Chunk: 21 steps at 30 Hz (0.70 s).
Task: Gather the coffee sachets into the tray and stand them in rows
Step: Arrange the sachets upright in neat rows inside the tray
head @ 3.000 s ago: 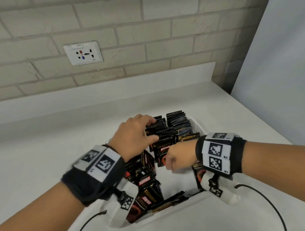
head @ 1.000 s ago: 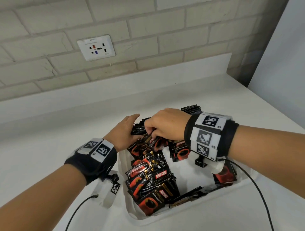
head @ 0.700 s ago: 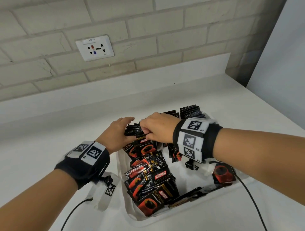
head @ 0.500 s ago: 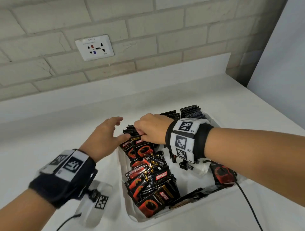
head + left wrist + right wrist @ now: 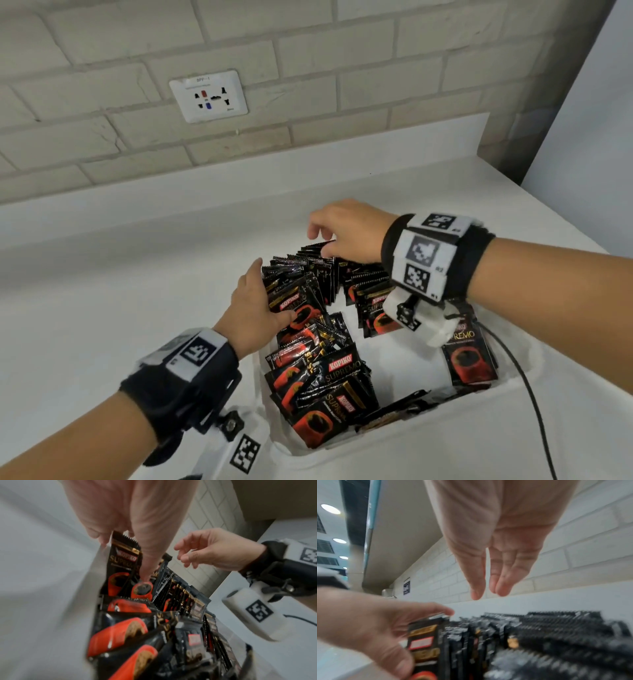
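Note:
A white tray (image 5: 397, 363) on the counter holds black and red coffee sachets. Two rows of standing sachets (image 5: 308, 270) fill its far half. A loose pile (image 5: 325, 383) lies in the near left part, and a single sachet (image 5: 469, 359) leans at the right wall. My left hand (image 5: 263, 298) is at the near end of the left row. In the left wrist view it pinches the front sachet (image 5: 123, 555) between thumb and fingers. My right hand (image 5: 320, 243) hovers over the far end of the rows, fingers (image 5: 477, 593) straight and holding nothing.
The tray stands near the front of a white counter (image 5: 120, 291) with a raised ledge and a brick wall behind. A wall socket (image 5: 209, 96) sits above. A black cable (image 5: 527, 394) trails off my right wrist past the tray's right side. A pale panel (image 5: 599, 137) closes the right.
My right hand has let go of the left row, lifted and moved toward the far end, fingers opening. My left hand has come in from the left and taken hold of the row's front sachet.

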{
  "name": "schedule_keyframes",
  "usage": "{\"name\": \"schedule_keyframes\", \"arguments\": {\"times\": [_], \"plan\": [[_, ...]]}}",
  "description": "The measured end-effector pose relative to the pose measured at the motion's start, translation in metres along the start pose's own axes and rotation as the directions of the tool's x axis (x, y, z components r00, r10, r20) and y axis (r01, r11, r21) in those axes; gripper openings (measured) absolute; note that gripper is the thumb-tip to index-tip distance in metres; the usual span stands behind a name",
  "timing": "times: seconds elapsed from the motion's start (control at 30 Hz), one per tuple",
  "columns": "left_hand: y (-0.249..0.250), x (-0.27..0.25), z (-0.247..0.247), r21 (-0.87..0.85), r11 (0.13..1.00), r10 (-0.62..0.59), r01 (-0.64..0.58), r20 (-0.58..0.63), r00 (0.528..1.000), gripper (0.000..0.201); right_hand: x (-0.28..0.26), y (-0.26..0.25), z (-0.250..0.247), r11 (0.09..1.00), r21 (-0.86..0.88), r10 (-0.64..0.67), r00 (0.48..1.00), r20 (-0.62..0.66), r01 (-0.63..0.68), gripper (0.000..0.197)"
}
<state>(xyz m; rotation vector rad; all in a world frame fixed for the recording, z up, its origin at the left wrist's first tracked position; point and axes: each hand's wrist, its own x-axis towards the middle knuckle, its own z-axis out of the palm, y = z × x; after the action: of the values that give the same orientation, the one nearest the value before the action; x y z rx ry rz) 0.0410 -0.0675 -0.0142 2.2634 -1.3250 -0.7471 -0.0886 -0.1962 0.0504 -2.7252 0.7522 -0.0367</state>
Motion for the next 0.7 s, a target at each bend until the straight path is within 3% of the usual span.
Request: {"name": "schedule_keyframes", "arguments": {"times": [0.1,0.2,0.3,0.47,0.7], "plan": [[0.003,0.005,0.002,-0.066,0.997,0.032,-0.031,0.005,0.999,0.096,0.007,0.011,-0.010,0.987,-0.157,0.016,1.000,-0.024,-0.020,0.032],[0.007,0.008,0.001,-0.118,0.989,0.085,-0.084,0.003,0.996,0.094,0.019,0.012,-0.009,0.921,-0.388,-0.007,0.997,0.080,0.037,0.039],[0.010,0.010,0.001,-0.104,0.988,0.117,-0.112,0.046,0.992,0.093,0.031,0.008,-0.003,0.852,-0.515,-0.021,0.989,0.145,0.093,0.035],[0.013,0.014,-0.002,-0.181,0.981,0.078,-0.066,0.062,0.995,0.099,0.040,0.001,0.002,0.831,-0.543,-0.056,0.988,0.141,0.124,0.022],[0.012,0.017,-0.004,-0.313,0.948,0.080,-0.060,0.050,0.996,0.102,0.048,-0.008,0.001,0.917,-0.384,-0.055,0.988,0.146,0.108,0.013]]}}
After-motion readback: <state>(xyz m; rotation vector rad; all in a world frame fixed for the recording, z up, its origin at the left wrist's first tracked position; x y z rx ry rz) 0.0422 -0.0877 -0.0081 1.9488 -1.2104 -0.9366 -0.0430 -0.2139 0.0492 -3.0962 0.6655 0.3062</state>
